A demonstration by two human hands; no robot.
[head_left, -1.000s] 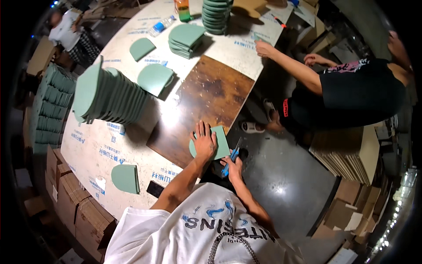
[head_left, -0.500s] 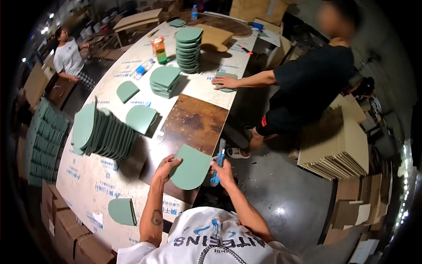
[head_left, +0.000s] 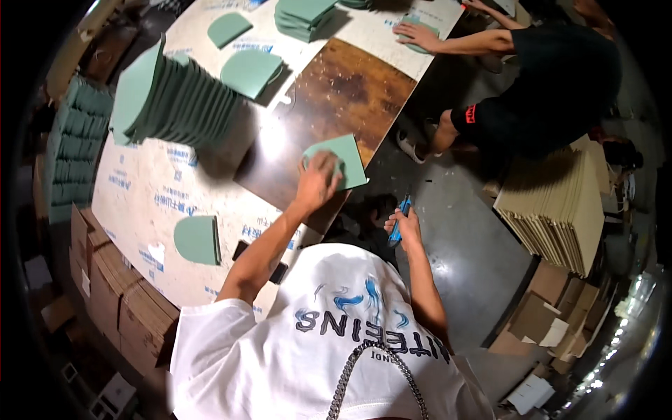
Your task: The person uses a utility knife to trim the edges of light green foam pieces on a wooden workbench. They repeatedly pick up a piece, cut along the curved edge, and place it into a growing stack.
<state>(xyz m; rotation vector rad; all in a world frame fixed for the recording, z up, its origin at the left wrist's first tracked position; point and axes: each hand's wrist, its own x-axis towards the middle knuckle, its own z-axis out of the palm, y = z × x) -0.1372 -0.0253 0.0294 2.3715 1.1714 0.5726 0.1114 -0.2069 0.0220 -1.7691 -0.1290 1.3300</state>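
Note:
A green panel (head_left: 355,155) with one rounded end lies on a brown wood-grain board (head_left: 353,87), reaching over the table's right edge. My left hand (head_left: 320,178) rests on top of it, fingers apart and a little blurred, covering part of its surface. Off the table's edge, over the floor, my right hand (head_left: 409,225) is closed round a blue utility knife (head_left: 400,221), apart from the panel. Whether its blade is out I cannot tell.
A long row of green panels (head_left: 185,98) stands on the white table (head_left: 133,203), with loose ones (head_left: 197,239) around it. A co-worker's hand (head_left: 418,35) presses another panel at the far edge. Stacked tan boards (head_left: 553,203) stand on the floor at right; cartons (head_left: 126,294) at left.
My left hand has gone from the panel's edge to its top. My right hand, with the knife, has left the panel and moved right. The view has tipped nearer to me.

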